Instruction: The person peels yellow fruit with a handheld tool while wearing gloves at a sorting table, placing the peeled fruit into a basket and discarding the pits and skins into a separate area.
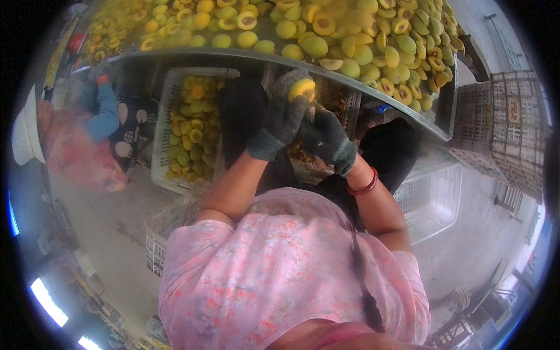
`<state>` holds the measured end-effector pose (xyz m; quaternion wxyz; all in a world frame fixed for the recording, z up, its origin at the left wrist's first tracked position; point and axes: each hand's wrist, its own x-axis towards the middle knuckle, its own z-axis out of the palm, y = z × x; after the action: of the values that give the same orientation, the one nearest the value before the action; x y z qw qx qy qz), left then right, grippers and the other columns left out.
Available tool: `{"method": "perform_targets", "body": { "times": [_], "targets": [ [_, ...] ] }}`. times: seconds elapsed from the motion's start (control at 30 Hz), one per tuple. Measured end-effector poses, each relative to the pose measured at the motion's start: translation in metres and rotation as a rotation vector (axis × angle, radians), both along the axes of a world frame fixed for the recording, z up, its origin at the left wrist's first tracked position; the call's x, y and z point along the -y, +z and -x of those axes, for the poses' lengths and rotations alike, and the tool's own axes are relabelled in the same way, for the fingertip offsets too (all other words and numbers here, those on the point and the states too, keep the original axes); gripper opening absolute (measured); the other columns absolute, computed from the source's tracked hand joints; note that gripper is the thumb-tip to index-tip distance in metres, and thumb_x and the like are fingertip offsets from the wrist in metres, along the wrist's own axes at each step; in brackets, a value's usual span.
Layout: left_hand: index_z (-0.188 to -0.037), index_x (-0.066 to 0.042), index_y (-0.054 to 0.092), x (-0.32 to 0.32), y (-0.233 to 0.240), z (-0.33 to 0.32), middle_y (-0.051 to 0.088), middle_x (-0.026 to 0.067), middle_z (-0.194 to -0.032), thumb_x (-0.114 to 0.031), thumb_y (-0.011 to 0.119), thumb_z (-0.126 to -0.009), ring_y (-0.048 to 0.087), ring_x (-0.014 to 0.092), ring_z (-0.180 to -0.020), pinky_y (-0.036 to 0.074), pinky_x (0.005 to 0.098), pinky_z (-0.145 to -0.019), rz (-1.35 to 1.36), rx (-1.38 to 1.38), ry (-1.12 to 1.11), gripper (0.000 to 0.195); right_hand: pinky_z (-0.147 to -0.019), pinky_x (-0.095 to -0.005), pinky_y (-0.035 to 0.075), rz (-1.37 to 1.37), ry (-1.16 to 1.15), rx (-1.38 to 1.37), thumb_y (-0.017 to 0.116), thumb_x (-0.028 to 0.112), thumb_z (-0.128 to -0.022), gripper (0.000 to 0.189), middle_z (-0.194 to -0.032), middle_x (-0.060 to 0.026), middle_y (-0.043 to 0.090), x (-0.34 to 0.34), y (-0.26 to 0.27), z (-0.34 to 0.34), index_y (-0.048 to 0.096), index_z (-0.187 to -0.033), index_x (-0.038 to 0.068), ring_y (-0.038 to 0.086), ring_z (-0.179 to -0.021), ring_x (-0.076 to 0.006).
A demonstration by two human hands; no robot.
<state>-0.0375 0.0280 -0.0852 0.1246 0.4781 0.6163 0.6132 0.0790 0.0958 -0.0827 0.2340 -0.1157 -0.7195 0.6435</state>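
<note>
My left hand [280, 120], in a dark grey knit work glove, grips a halved yellow stone fruit [300, 89] between thumb and fingers. The fruit is held up near the edge of a metal table [245, 53]. My right hand [326, 134], gloved the same way, is curled close against the fruit's right side. Something small and pale shows at its fingertips, too blurred to name. Between my knees, below both hands, a crate [353, 109] holds brownish-orange scraps. Many halved yellow-green stone fruits [315, 46] are heaped on the table.
Left of my legs, a white plastic crate [159, 131] contains fruit halves. Another white crate [155, 245] is behind it. A translucent crate [431, 203] and stacked crates [516, 131] stand to the right. A co-worker in a blue sleeve [103, 111] sits at the left.
</note>
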Motion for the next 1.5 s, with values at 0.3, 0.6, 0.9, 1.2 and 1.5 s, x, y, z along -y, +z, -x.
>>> {"method": "perform_targets", "body": {
  "times": [0.3,0.6,0.9,1.2,1.5],
  "targets": [
    [-0.116,-0.002,0.047,-0.002,0.009,0.015,0.055,0.0127,-0.109,-0.041,0.043,-0.091,0.054,0.022,-0.098,0.042,0.033,-0.088,-0.031,0.01,-0.137,0.047,-0.057,-0.0225,0.042,1.041,0.335,0.183,0.058,0.011,-0.084,0.01,-0.077,0.0022,0.054,-0.011,0.035,-0.015,0.057,-0.092,0.004,0.05,-0.066,-0.007],
    [-0.113,0.0,0.051,-0.002,0.009,0.021,0.06,0.012,-0.103,-0.039,0.049,-0.089,0.057,0.02,-0.095,0.044,0.0315,-0.085,0.067,0.092,-0.277,0.046,-0.052,-0.0215,0.039,0.499,0.309,0.244,0.059,0.015,-0.083,0.011,-0.068,0.0029,0.05,-0.011,0.026,-0.014,0.056,-0.086,0.005,0.046,-0.058,-0.0066],
    [-0.112,-0.002,0.052,0.004,0.025,0.021,0.056,0.0106,-0.106,-0.028,0.051,-0.088,0.053,0.022,-0.099,0.041,0.0328,-0.088,0.088,0.253,-0.543,0.035,-0.038,-0.026,0.034,1.232,0.418,0.269,0.056,0.013,-0.084,0.008,-0.06,0.0001,0.047,-0.002,0.037,-0.023,0.055,-0.081,0.006,0.043,-0.044,-0.011],
    [-0.117,-0.002,0.048,-0.006,-0.003,-0.001,0.054,0.0081,-0.109,-0.032,0.04,-0.094,0.053,0.015,-0.098,0.044,0.0287,-0.085,-0.077,0.505,-0.288,0.038,-0.045,-0.0207,0.036,0.786,0.164,0.328,0.06,0.011,-0.082,0.013,-0.067,0.0011,0.051,0.007,0.017,-0.015,0.056,-0.092,0.004,0.045,-0.053,-0.0068],
    [-0.112,-0.005,0.051,0.01,0.004,0.015,0.054,0.0086,-0.109,-0.038,0.033,-0.095,0.053,0.014,-0.096,0.046,0.0284,-0.08,-0.004,0.684,-0.039,0.041,-0.071,-0.0248,0.044,0.439,0.233,0.189,0.058,0.002,-0.081,0.021,-0.09,-0.0002,0.06,0.016,0.013,0.001,0.057,-0.102,0.001,0.053,-0.081,-0.0107]
  ]
}}
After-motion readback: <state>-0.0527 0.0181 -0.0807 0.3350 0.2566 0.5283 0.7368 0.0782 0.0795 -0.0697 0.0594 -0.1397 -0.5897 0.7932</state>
